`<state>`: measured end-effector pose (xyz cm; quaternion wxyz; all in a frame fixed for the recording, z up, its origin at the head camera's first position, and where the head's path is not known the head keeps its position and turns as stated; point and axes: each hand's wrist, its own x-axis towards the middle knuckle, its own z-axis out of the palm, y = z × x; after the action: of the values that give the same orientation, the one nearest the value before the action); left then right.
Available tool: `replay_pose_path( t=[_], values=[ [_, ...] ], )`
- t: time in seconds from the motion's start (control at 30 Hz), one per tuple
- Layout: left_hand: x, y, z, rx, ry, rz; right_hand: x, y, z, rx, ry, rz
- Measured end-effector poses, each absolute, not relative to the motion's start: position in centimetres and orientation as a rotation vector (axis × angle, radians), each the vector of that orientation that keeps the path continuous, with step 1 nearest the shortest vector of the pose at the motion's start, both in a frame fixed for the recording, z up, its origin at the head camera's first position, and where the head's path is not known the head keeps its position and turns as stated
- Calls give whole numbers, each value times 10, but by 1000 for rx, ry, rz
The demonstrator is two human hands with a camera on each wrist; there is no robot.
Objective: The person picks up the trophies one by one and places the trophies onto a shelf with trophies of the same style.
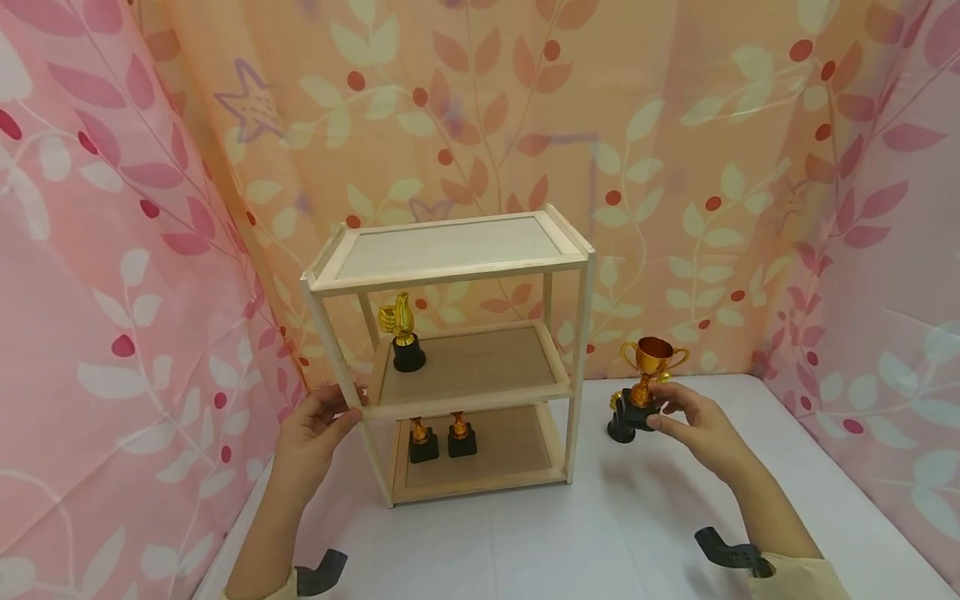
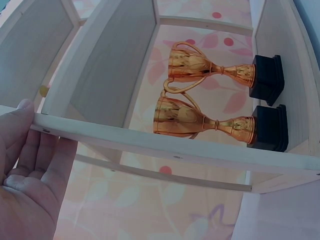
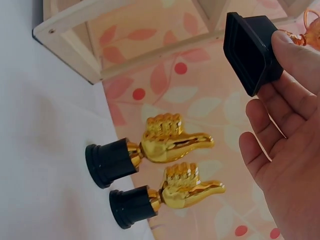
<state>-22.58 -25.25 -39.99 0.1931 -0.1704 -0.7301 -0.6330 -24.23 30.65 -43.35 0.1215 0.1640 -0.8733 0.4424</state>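
Note:
My left hand (image 1: 315, 429) pinches the left front post of a three-tier wooden shelf (image 1: 465, 408), by the middle tier. To the right of the shelf, my right hand (image 1: 697, 421) holds a gold trophy cup (image 1: 654, 358) above the table, thumb and fingers on its black base (image 3: 255, 52). A gold thumbs-up trophy (image 1: 407, 346) stands on the middle tier at the left. Two trophy cups (image 2: 185, 117) stand side by side on the bottom tier; the head view hides their tops. In the right wrist view, two thumbs-up trophies (image 3: 175, 142) stand on the table below the held cup.
A white cloth covers the table (image 1: 525, 542). A leaf-patterned curtain (image 1: 480, 108) hangs behind the shelf, with pink curtains (image 1: 885, 275) at both sides. The shelf's top tier (image 1: 450, 246) has raised side edges.

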Motion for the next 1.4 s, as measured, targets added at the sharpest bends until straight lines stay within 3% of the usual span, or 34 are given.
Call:
replay_pose_path(
  t=[0.43,1.4],
  values=[
    [-227,-253,-400,-491,-2025,-1799,-231,299,-418,468,-2493,1301],
    [-228,-254,-402,-502,-2063,-1770,-200,263,-390,866,-2196,1429]
  ],
)
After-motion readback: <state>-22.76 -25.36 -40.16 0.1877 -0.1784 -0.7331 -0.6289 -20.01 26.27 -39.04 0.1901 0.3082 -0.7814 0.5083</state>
